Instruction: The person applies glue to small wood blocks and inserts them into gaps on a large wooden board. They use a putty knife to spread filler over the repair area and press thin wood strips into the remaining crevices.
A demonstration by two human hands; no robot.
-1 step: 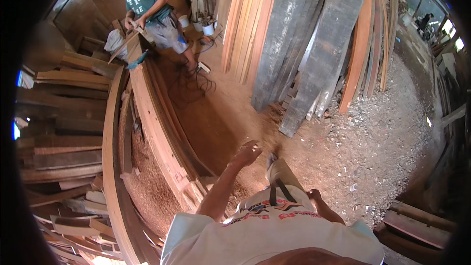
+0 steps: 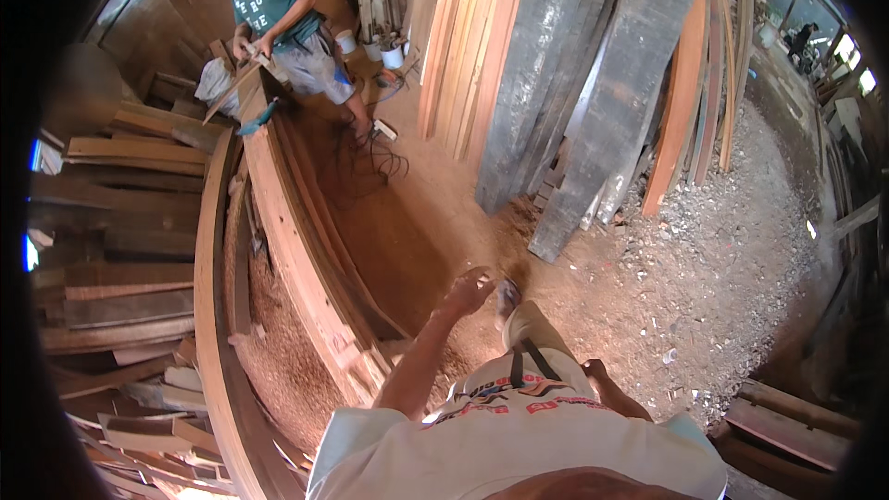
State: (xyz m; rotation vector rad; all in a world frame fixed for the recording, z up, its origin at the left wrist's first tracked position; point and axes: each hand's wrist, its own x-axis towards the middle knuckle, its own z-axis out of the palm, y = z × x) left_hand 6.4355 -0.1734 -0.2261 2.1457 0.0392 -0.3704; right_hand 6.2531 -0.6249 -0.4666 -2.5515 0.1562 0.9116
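Out in front of my body my left hand [image 2: 470,289] is closed, its fingers curled round something small and pale that I cannot make out, just right of a long light-brown timber beam [image 2: 296,250] with notches near its lower end. A teal tool [image 2: 261,122] lies on the far end of that beam. Beside my right hip hangs my right hand [image 2: 597,376], partly hidden by my body, its fingers too unclear to read. My foot [image 2: 507,298] is on the sawdust-covered ground below my left hand.
A co-worker [image 2: 292,32] in a teal shirt holds wood at the beam's far end. Stacked boards [image 2: 120,222] fill the left. Tall planks [image 2: 593,111] lean at the back. Loose cables [image 2: 380,162] lie on the ground. More timber [image 2: 787,426] lies at lower right, beside gravelly ground [image 2: 732,296].
My foot has shifted slightly down and left in the picture; little else differs.
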